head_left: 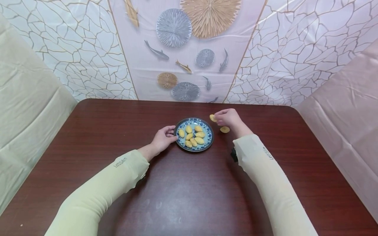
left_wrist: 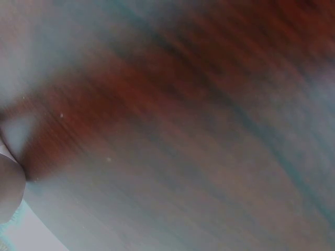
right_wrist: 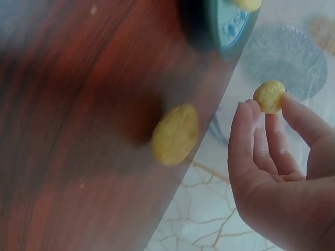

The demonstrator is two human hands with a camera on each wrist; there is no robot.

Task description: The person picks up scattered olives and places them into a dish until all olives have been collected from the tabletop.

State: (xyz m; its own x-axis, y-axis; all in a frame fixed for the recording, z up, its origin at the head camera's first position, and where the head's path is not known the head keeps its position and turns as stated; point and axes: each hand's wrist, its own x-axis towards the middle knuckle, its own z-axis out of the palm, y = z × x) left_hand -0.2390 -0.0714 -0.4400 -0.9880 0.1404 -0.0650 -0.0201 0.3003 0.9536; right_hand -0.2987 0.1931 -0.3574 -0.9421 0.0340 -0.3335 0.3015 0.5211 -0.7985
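Observation:
A round plate [head_left: 210,139] with a blue floral rim holds several small yellow potatoes [head_left: 199,140]. My left hand [head_left: 163,137] holds the plate by its left edge, thumb at the rim. In the left wrist view only a blurred bit of that hand [left_wrist: 10,185] shows at the left border. Right of the plate, my right hand [head_left: 229,118] pinches one small yellow potato [right_wrist: 270,97] between thumb and fingertips, raised above the table. Another potato [right_wrist: 177,134] lies on the table just below this hand, apart from the plate.
The dark red wooden table [head_left: 177,190] reaches back to a patterned wall covering [head_left: 189,49]. Pale cloth [head_left: 26,108] hangs along the left side, and more cloth [head_left: 348,98] hangs on the right.

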